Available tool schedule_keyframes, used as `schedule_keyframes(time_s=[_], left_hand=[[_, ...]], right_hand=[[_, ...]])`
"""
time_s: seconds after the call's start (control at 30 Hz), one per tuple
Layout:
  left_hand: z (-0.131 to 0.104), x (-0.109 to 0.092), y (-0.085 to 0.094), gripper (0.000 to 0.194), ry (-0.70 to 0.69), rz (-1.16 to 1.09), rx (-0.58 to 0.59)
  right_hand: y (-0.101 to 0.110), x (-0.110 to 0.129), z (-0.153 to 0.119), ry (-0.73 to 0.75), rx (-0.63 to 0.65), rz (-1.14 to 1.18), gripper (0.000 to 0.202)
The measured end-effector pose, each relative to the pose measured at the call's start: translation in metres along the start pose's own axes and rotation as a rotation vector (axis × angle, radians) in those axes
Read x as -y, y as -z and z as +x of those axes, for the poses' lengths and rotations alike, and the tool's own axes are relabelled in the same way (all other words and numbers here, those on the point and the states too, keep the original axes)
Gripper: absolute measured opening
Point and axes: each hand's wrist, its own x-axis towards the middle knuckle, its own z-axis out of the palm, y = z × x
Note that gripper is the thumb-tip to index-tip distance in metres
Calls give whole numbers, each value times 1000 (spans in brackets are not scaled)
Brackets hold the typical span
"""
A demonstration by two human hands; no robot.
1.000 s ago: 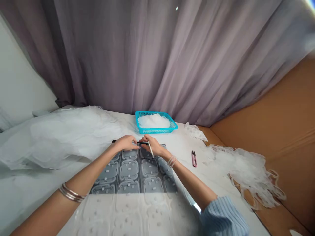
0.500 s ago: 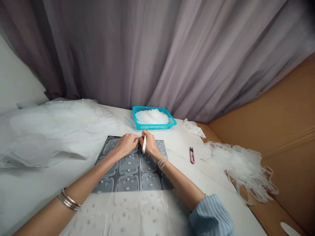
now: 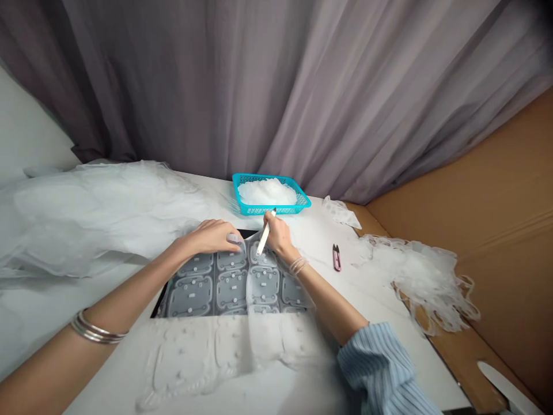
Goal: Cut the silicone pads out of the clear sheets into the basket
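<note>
A translucent moulded plastic sheet [image 3: 233, 288] with rows of rounded-rectangle cells lies over a dark mat in front of me. My left hand [image 3: 213, 236] presses flat on its far edge, fingers together. My right hand [image 3: 276, 233] grips a thin white pen-like tool [image 3: 264, 237], its lower tip resting on the sheet's far edge, just right of my left fingertips. A raised fold runs down the sheet below the tool.
A turquoise basket [image 3: 298, 203] of white plastic pieces stands behind the hands. Small pink snips [image 3: 336, 257] lie to the right. A heap of clear plastic offcuts [image 3: 423, 282] sits on brown cardboard. Clear sheets [image 3: 99, 207] pile up on the left. A grey curtain hangs behind.
The sheet and mat have slid nearer the basket. My left hand has flattened onto the far edge. My right hand has tilted the tool, and a fold has risen in the sheet.
</note>
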Motion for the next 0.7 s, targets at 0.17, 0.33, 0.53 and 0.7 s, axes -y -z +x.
schedule_keyframes(time_s=[0.17, 0.33, 0.53, 0.7], left_hand=[[-3, 2, 10, 27, -47, -155, 122], [-2, -4, 13, 28, -66, -301, 201], [-14, -5, 12, 28, -3, -332, 178], [-5, -7, 11, 29, 52, -289, 155]], right_hand=[[15, 0, -5, -21, 7, -122, 23], [21, 1, -6, -84, -17, -175, 23], [17, 0, -1, -154, -55, -160, 28], [9, 1, 7, -34, 1, -65, 19]])
